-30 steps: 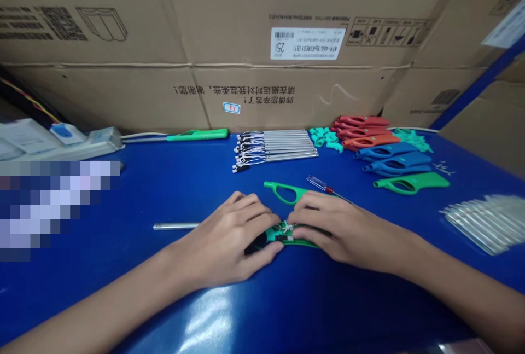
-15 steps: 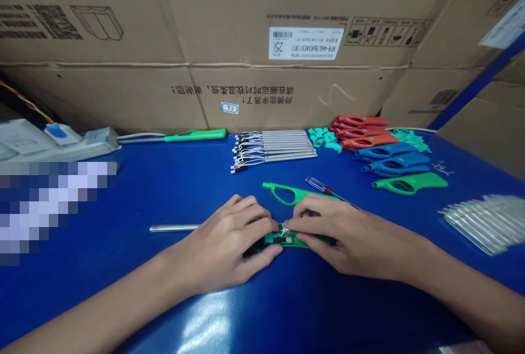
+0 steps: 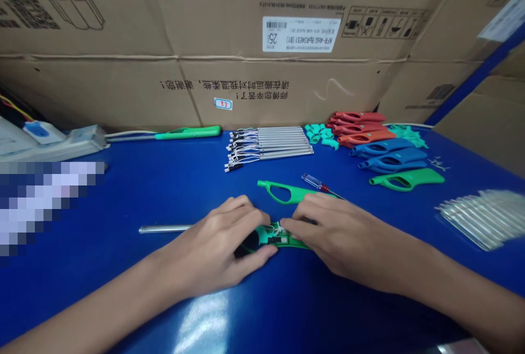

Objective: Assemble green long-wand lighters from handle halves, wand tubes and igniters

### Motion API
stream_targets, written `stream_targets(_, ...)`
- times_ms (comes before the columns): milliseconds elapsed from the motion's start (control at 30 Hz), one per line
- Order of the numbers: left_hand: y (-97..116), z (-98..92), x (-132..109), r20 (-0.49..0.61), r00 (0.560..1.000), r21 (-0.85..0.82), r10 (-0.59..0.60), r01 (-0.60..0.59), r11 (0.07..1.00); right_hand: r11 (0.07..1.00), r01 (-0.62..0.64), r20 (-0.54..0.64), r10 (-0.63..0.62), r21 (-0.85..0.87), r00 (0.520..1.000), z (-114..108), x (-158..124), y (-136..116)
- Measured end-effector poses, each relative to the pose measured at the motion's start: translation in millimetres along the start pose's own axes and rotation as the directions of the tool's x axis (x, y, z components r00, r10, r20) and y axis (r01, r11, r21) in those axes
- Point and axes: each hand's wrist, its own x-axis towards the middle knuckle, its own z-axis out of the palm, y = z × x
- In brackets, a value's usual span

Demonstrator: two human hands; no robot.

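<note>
Head view: the left hand (image 3: 209,250) and right hand (image 3: 340,239) are closed on a green plastic lighter body (image 3: 293,243) lying on the blue bench (image 3: 102,206), though the fingers partly hide the grip. Even pressure from both sides, with the white wires (image 3: 279,228) kept clear, suits this work. The carton label (image 3: 299,34) reads KFR-46G/BpR3AES1 (B1), 25.
</note>
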Motion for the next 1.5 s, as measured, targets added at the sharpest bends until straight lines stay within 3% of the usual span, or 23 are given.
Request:
stream_targets(333,-0.4,0.6,0.0,-0.024,1.0,-0.026,-0.001,0.0,1.0,1.0,0.01,0.025,-0.011,0.023,1.0,-5.5,0.6,0.6)
stream_targets(767,-1.7,0.3,0.9,-0.089,0.995,0.025,0.043,-0.041,0.999,0.966,-0.136,0.015,0.136,0.221,0.991,-6.1,2.5,2.7)
stream_targets(933,1.6,-0.5,3.0,-0.13,0.991,0.071,0.018,-0.009,0.997,0.964,-0.123,-0.01,0.129,0.235,0.992,-6.1,3.8,1.1)
stream_targets(1500,1.6,-0.3,5.1,-0.155,0.983,0.087,0.094,-0.081,0.993,0.953,-0.125,-0.004,0.131,0.276,0.991,-5.7,5.3,-1.2)
